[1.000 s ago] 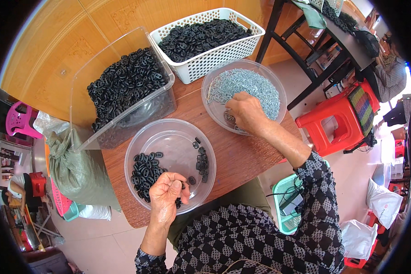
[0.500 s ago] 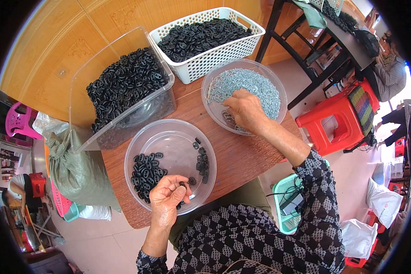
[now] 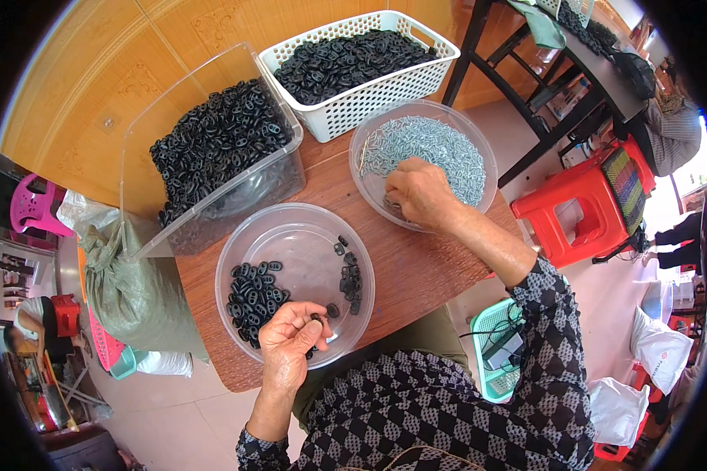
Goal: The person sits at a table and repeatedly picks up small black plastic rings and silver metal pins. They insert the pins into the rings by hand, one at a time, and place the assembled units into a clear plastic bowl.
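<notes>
My left hand (image 3: 289, 341) is over the near edge of a round clear plastic tub (image 3: 291, 224), pinching a small black plastic piece (image 3: 316, 317) between thumb and fingers. Inside that tub lie a heap of oval black two-holed pieces (image 3: 253, 294) on the left and smaller black pieces (image 3: 350, 279) on the right. My right hand (image 3: 423, 192) reaches into a second round clear tub (image 3: 487, 157), its fingers bent down at the near left side. Many small silvery screws (image 3: 448, 149) fill this tub. The right fingertips are hidden, so what they grip cannot be seen.
Behind stand a clear bin (image 3: 279, 173) and a white perforated basket (image 3: 338, 122), both heaped with black pieces. All rest on a brown wooden board (image 3: 401, 282). A red stool (image 3: 550, 212) and a green basket (image 3: 487, 322) are at right; a woven sack (image 3: 133, 290) at left.
My right fingers have curled down further into the screw tub, and the hand has turned slightly. My left hand keeps its pinch on the black piece, almost unmoved.
</notes>
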A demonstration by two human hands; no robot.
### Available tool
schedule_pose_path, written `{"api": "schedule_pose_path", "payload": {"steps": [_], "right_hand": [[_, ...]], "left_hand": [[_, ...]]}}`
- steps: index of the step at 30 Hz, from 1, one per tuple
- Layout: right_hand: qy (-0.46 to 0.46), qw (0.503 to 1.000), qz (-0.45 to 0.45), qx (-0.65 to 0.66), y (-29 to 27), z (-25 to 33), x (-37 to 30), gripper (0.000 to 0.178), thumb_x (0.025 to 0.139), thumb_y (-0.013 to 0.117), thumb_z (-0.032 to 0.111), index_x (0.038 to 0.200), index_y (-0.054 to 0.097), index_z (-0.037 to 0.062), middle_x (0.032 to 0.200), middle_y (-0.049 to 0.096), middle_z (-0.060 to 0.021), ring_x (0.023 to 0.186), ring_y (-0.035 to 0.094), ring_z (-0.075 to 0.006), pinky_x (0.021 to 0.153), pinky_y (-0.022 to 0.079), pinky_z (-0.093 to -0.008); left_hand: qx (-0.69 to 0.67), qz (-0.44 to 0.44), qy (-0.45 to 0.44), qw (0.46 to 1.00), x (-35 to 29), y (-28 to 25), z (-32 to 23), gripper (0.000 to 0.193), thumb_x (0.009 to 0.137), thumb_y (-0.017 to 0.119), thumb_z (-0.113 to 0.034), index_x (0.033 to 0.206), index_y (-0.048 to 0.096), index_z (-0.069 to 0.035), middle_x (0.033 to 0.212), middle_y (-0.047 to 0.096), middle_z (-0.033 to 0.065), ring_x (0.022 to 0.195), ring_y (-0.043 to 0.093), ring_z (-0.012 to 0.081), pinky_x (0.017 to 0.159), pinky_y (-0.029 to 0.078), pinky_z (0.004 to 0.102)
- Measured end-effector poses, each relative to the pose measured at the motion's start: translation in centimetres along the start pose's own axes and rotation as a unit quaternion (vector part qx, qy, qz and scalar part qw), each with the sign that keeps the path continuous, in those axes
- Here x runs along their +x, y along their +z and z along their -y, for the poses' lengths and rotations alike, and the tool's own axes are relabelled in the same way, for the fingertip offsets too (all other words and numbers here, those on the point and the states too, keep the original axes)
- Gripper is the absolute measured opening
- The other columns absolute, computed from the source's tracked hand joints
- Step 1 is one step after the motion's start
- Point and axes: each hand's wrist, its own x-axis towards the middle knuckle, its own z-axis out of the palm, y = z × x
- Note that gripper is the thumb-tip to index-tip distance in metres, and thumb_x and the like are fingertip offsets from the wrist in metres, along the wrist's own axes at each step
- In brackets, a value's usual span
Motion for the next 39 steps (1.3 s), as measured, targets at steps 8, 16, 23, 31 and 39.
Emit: {"api": "schedule_pose_path", "payload": {"steps": [8, 16, 23, 31, 39], "right_hand": [[-0.013, 0.999, 0.048, -0.010, 0.2, -0.3, -1.1, 0.009, 0.067, 0.067, 0.009, 0.070, 0.061, 0.0029, 0.075, 0.058, -0.0100, 0.077, 0.056, -0.0279, 0.065, 0.046, -0.0391], [-0.051, 0.996, 0.064, -0.025, 0.5, -0.6, -0.6, 0.006, 0.068, 0.061, 0.006, 0.066, 0.058, 0.0005, 0.073, 0.058, -0.0139, 0.075, 0.057, -0.0312, 0.063, 0.046, -0.0418], [0.001, 0.989, -0.017, 0.150, -1.7, 3.7, -1.4, 0.005, 0.069, 0.059, 0.005, 0.069, 0.055, 0.0016, 0.071, 0.057, -0.0143, 0.071, 0.057, -0.0337, 0.062, 0.046, -0.0421], [-0.152, 0.947, -0.041, 0.280, 0.5, 12.5, -4.3, 0.009, 0.069, 0.061, 0.005, 0.071, 0.053, 0.0034, 0.070, 0.053, -0.0111, 0.065, 0.054, -0.0300, 0.056, 0.045, -0.0397], [-0.212, 0.939, -0.001, 0.269, 0.5, 13.7, -4.6, 0.012, 0.065, 0.060, 0.004, 0.070, 0.050, -0.0002, 0.067, 0.052, -0.0127, 0.062, 0.052, -0.0286, 0.052, 0.044, -0.0378]], "left_hand": [[0.000, -0.006, -0.001, 1.000, 0.0, 0.1, 0.1, 0.020, 0.080, 0.066, -0.005, 0.093, 0.057, 0.008, 0.069, 0.060, 0.0115, 0.053, 0.054, 0.0134, 0.051, 0.045, 0.0219], [0.003, -0.011, 0.009, 1.000, 0.0, 0.0, 0.2, 0.017, 0.080, 0.065, -0.004, 0.092, 0.058, 0.007, 0.072, 0.061, 0.0124, 0.054, 0.055, 0.0132, 0.052, 0.046, 0.0214], [0.004, -0.043, 0.023, 0.999, 0.3, 0.2, -0.4, 0.012, 0.083, 0.061, -0.003, 0.091, 0.060, 0.006, 0.073, 0.063, 0.0125, 0.057, 0.057, 0.0137, 0.053, 0.047, 0.0219], [0.013, -0.042, 0.008, 0.999, 0.3, 0.6, -0.2, 0.014, 0.083, 0.064, -0.008, 0.087, 0.061, 0.006, 0.072, 0.063, 0.0115, 0.057, 0.057, 0.0139, 0.047, 0.045, 0.0218], [-0.034, 0.041, -0.109, 0.993, 0.0, -1.0, -0.9, 0.017, 0.083, 0.065, -0.010, 0.086, 0.062, 0.006, 0.070, 0.061, 0.0074, 0.052, 0.054, 0.0105, 0.043, 0.041, 0.0192]]}}
